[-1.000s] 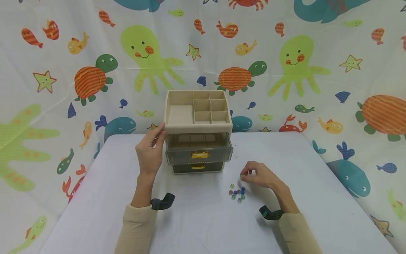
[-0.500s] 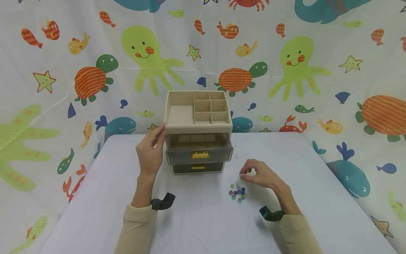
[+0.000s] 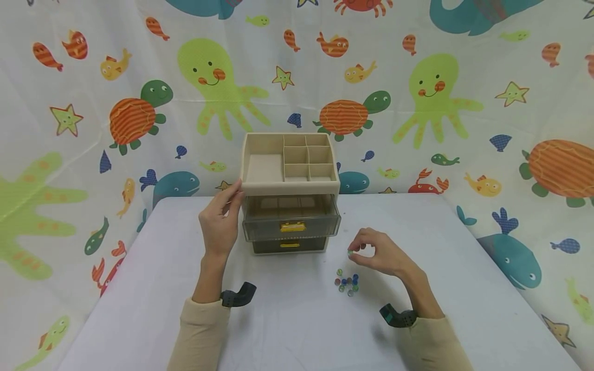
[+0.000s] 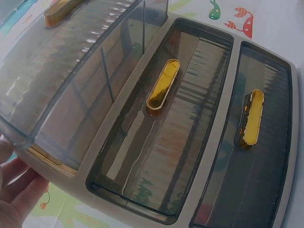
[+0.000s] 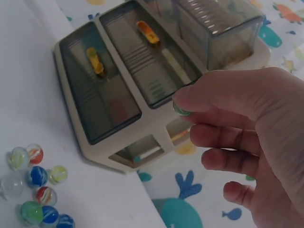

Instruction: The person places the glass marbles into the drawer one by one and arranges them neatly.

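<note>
A cream drawer organizer (image 3: 290, 188) with a compartmented top tray stands at the table's back. Its clear grey upper drawer (image 3: 315, 225) is pulled out; the two lower ones sit closed in the left wrist view. My left hand (image 3: 219, 221) rests at the organizer's left side, fingertips touching near its upper corner; its fingers (image 4: 23, 190) show partly in the left wrist view. Between thumb and forefinger, my right hand (image 3: 378, 252) pinches a green marble (image 5: 180, 110), raised above the table right of the organizer. Several loose marbles (image 3: 349, 281) lie grouped below that hand.
The table (image 3: 283, 309) has a white cover. Behind it hangs a cloth (image 3: 287, 62) printed with sea animals. The pulled-out drawer juts toward me over the lower front. Each wrist wears a black camera mount (image 3: 238, 294).
My right hand has moved slightly up and left with the green marble, toward the organizer. My left hand, the drawer and the loose marbles look unmoved.
</note>
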